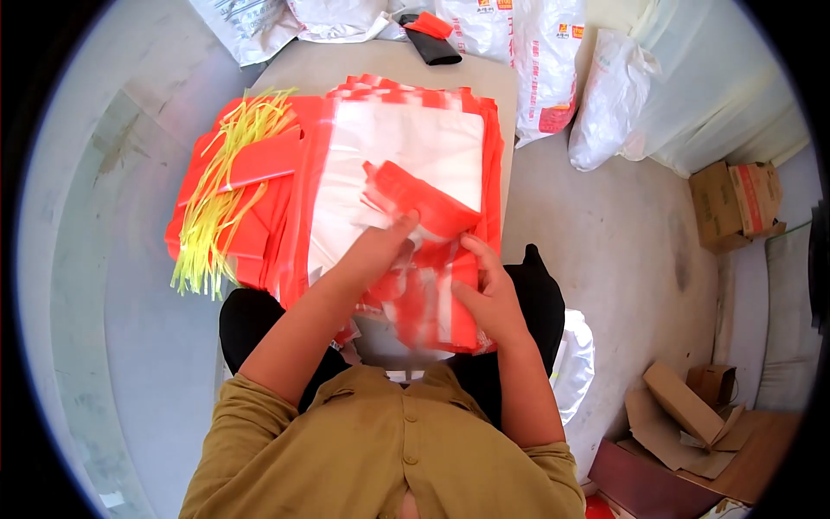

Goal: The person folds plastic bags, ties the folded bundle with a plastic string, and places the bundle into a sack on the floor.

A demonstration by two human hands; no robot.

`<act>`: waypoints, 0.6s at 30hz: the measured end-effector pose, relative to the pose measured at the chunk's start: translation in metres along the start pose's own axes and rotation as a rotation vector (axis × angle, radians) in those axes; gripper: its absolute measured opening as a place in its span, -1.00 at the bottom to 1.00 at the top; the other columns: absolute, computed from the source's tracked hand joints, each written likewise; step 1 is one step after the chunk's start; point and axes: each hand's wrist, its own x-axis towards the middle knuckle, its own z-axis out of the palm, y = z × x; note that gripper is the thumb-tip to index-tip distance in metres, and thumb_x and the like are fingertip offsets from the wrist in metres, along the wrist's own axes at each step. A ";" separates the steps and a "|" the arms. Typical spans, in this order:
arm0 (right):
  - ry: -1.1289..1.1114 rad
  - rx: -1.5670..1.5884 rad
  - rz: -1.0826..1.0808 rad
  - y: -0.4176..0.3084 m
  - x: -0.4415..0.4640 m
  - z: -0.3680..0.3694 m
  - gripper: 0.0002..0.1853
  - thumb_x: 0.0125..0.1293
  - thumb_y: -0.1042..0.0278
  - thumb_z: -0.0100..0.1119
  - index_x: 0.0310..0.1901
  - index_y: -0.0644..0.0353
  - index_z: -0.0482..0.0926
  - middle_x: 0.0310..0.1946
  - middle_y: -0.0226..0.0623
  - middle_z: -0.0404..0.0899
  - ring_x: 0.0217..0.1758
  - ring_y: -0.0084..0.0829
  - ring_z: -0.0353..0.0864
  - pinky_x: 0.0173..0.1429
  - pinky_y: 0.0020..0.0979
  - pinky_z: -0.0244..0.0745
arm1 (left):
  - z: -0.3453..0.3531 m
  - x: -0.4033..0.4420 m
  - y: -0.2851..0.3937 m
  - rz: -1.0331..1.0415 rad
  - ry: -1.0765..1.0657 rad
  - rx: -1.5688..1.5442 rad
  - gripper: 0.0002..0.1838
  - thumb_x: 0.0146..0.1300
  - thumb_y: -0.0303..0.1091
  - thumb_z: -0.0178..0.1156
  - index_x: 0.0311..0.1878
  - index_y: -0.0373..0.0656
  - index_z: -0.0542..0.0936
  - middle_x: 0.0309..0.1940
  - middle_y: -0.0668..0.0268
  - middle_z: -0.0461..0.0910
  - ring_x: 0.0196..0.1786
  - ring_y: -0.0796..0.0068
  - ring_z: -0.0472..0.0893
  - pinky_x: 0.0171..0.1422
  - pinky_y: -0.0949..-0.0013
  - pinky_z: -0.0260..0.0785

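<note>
Bunched and partly folded, a thin red-and-white plastic bag point(424, 203) is held up in front of me, its lower part blurred by motion. My left hand point(387, 249) pinches it from the left, thumb near its middle. On its right side, my right hand point(491, 294) has thumb and fingers closed on the edge. Beneath both hands lies a stack of flat plastic bags point(406, 130), white in the middle with red borders. Left of the stack are folded red bundles point(268, 160), with a bunch of yellow strips point(212, 199) draped across them.
The stack rests on a pale table point(346, 60) before my knees. A black-and-red roll point(432, 43) lies at its far edge. White printed sacks point(549, 69) stand beyond. Cardboard boxes point(735, 203) are on the right, and opened cartons point(683, 424) at lower right.
</note>
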 end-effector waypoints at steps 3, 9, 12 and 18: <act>-0.072 0.180 0.039 -0.005 -0.007 0.002 -0.39 0.31 0.67 0.14 0.42 0.26 0.41 0.29 -0.32 0.55 0.27 -0.50 0.56 0.36 -0.42 0.44 | 0.007 -0.015 0.011 -0.057 -0.027 0.198 -0.14 0.34 0.48 0.16 -0.17 -0.37 0.72 -0.29 0.25 0.64 -0.21 0.47 0.54 0.00 0.37 0.42; -0.146 0.144 0.068 -0.004 -0.016 0.002 -0.60 0.35 0.69 0.02 0.20 0.35 0.56 0.15 -0.27 0.65 0.21 -0.49 0.59 0.30 -0.45 0.46 | 0.013 -0.022 0.010 -0.023 -0.015 0.272 -0.12 0.31 0.50 0.18 -0.18 -0.39 0.72 -0.28 0.25 0.65 -0.18 0.45 0.55 0.04 0.35 0.42; -0.040 0.554 0.087 -0.013 -0.010 -0.001 -0.68 0.40 0.67 -0.03 0.11 0.37 0.60 0.12 -0.21 0.67 0.20 -0.43 0.62 0.30 -0.41 0.50 | 0.015 -0.033 0.021 -0.051 -0.052 0.405 -0.20 0.33 0.43 0.19 -0.10 -0.32 0.74 -0.26 0.25 0.68 -0.16 0.45 0.59 0.06 0.35 0.44; -0.004 0.735 0.146 -0.044 0.015 0.001 -0.69 0.49 0.63 -0.11 0.12 0.36 0.61 0.13 -0.16 0.65 0.18 -0.37 0.65 0.36 -0.31 0.54 | 0.017 -0.036 0.018 -0.034 -0.205 0.677 -0.50 0.37 0.08 0.26 0.06 -0.19 0.73 -0.12 0.19 0.75 -0.04 0.42 0.68 0.13 0.31 0.50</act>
